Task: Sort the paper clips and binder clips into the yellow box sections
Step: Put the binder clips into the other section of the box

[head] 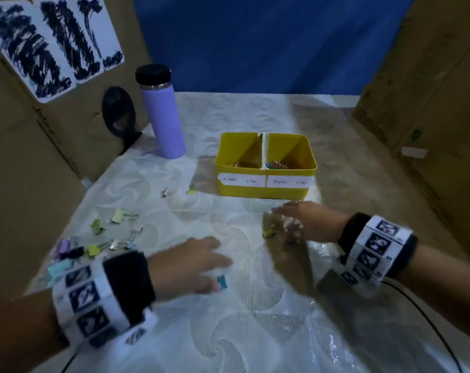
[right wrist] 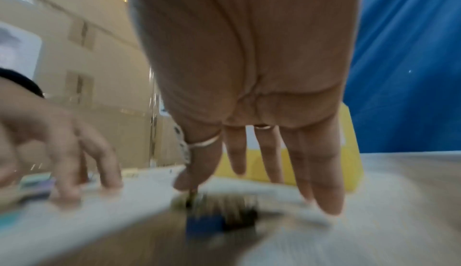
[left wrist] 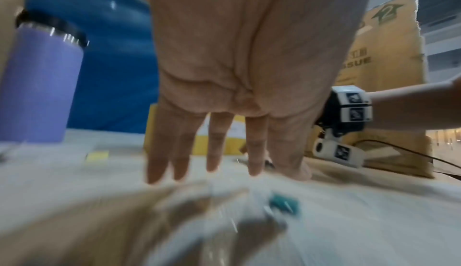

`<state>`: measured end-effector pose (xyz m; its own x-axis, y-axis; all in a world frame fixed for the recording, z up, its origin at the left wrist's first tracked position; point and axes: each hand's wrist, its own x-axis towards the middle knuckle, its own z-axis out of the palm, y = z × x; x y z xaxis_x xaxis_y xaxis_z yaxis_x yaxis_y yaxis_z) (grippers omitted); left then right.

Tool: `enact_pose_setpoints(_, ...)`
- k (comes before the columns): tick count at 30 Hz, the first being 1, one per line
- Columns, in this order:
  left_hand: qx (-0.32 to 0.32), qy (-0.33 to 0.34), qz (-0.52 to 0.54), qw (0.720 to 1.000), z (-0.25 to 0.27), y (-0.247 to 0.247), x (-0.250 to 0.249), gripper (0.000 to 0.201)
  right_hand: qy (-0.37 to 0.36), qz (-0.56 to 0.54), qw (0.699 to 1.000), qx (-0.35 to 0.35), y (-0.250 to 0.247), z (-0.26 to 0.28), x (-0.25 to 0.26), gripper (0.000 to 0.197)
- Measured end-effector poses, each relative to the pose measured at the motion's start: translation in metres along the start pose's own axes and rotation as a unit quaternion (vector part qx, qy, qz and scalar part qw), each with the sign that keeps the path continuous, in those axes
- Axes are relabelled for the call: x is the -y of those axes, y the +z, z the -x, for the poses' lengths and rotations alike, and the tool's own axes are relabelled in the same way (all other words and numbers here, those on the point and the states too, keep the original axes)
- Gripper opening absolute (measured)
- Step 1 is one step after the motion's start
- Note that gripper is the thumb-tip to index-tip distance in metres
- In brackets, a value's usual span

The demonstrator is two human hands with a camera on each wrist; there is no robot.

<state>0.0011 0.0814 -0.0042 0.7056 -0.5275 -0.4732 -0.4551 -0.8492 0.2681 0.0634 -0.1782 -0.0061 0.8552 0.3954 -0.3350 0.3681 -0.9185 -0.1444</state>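
Observation:
The yellow box [head: 266,188] stands mid-table with two labelled sections; its left one holds a few binder clips and its right one coloured paper clips [head: 281,165]. My left hand [head: 201,262] hovers low over the white cloth with straight fingers [left wrist: 214,152], and a teal binder clip [head: 221,281] [left wrist: 284,204] lies by its thumb. My right hand [head: 290,211], fingers [right wrist: 321,171] straight, reaches over a small blurred pile of clips [head: 290,231], with a yellow-green clip [head: 269,233] beside it and a blue clip [right wrist: 204,225] under the palm. Neither hand visibly holds anything.
Several pastel binder clips [head: 115,216] lie scattered at the left of the cloth, two more [head: 166,192] nearer the box. A purple bottle [head: 162,114] and a black stand [head: 119,114] are at the back left. Cardboard walls [head: 430,103] close both sides.

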Motion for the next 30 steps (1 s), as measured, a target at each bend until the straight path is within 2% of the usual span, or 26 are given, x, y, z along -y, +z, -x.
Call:
enact_pose_setpoints(2, 0.036, -0.056, 0.009, 0.998, 0.009, 0.027, -0.002, 0.058, -0.027, -0.013, 1.000, 0.006, 0.016, -0.002, 0.006, 0.076)
enact_pose_setpoints(3, 0.030, -0.074, 0.002, 0.997, 0.011, 0.033, -0.005, 0.059, -0.052, -0.018, 0.998, 0.004, 0.020, -0.003, 0.011, 0.075)
enact_pose_setpoints(5, 0.008, -0.113, -0.026, 0.993, 0.012, 0.041, -0.011, 0.060, -0.091, -0.007, 0.996, -0.004, 0.024, -0.003, 0.018, 0.062)
enact_pose_setpoints(7, -0.016, -0.166, -0.051, 0.985, 0.013, 0.044, -0.008, 0.058, -0.088, -0.012, 0.995, -0.035, 0.025, -0.003, 0.021, 0.048)
enact_pose_setpoints(9, -0.010, -0.211, -0.011, 0.977, 0.015, 0.047, -0.004, 0.057, -0.075, 0.024, 0.995, -0.056, 0.024, -0.002, 0.025, 0.038)
enact_pose_setpoints(11, -0.009, -0.218, 0.042, 0.975, 0.017, 0.051, -0.008, 0.055, -0.068, 0.059, 0.994, -0.060, 0.024, 0.000, 0.030, 0.032)
enact_pose_setpoints(15, -0.022, -0.177, -0.009, 0.984, 0.005, 0.062, -0.028, 0.053, -0.089, 0.029, 0.993, -0.076, 0.024, 0.006, 0.036, 0.028)
enact_pose_setpoints(17, -0.049, -0.137, -0.049, 0.988, 0.000, 0.064, -0.033, 0.049, -0.097, 0.018, 0.992, -0.079, 0.026, 0.006, 0.037, 0.028)
enact_pose_setpoints(19, -0.091, -0.131, -0.069, 0.985, -0.001, 0.063, -0.037, 0.042, -0.103, 0.013, 0.991, -0.088, 0.027, 0.006, 0.039, 0.026)
enact_pose_setpoints(23, -0.145, -0.103, -0.048, 0.983, 0.004, 0.060, -0.044, 0.029, -0.096, 0.002, 0.991, -0.091, 0.025, 0.002, 0.037, 0.020)
enact_pose_setpoints(27, -0.136, -0.060, -0.043, 0.988, 0.006, 0.051, -0.030, 0.023, -0.079, -0.023, 0.992, -0.091, 0.018, 0.000, 0.035, 0.022)
enact_pose_setpoints(30, -0.129, -0.044, 0.022, 0.990, 0.003, 0.033, -0.017, 0.023, -0.039, -0.099, 0.992, -0.075, 0.007, -0.007, 0.029, 0.028)
